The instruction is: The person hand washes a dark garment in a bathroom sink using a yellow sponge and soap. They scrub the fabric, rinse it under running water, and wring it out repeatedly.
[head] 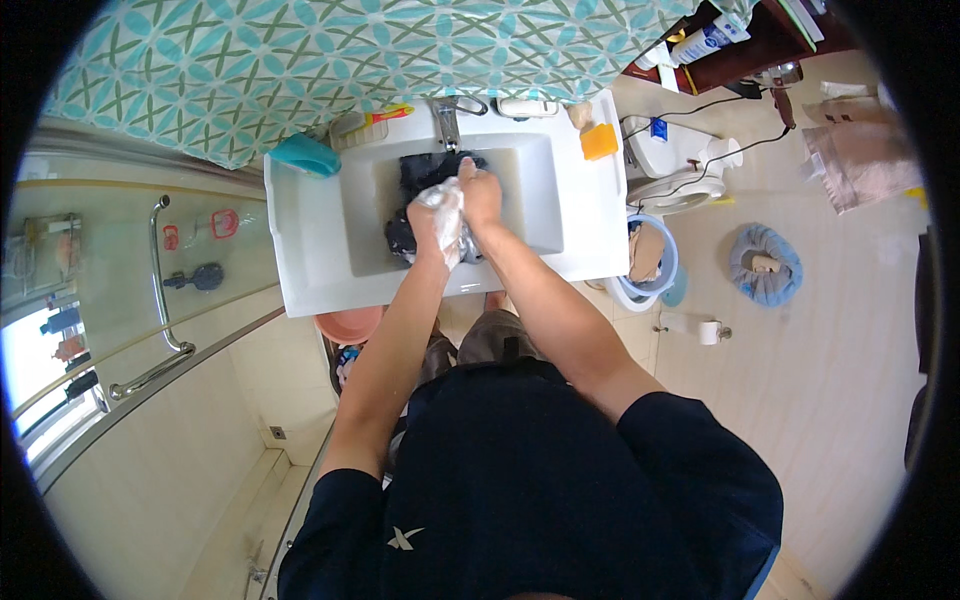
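Note:
Both my hands are together over the white washbasin (544, 217), above cloudy water (512, 166). A soaked dark garment (426, 171) lies in the water below the tap and bunches up around my hands. White suds coat my left hand (433, 221) from the knuckles to the wrist, and its fingers curl into the cloth. My right hand (482, 196) presses against it with the fingers bent and the thumb pointing toward the tap (447, 124). Part of the garment is hidden beneath both hands.
Along the rim sit a teal bottle (306, 155), a brush with a yellow and orange handle (390, 113) and an orange soap block (598, 142). A patterned curtain (360, 60) hangs behind. Basins (351, 324) and a blue laundry tub (667, 274) stand below the counter.

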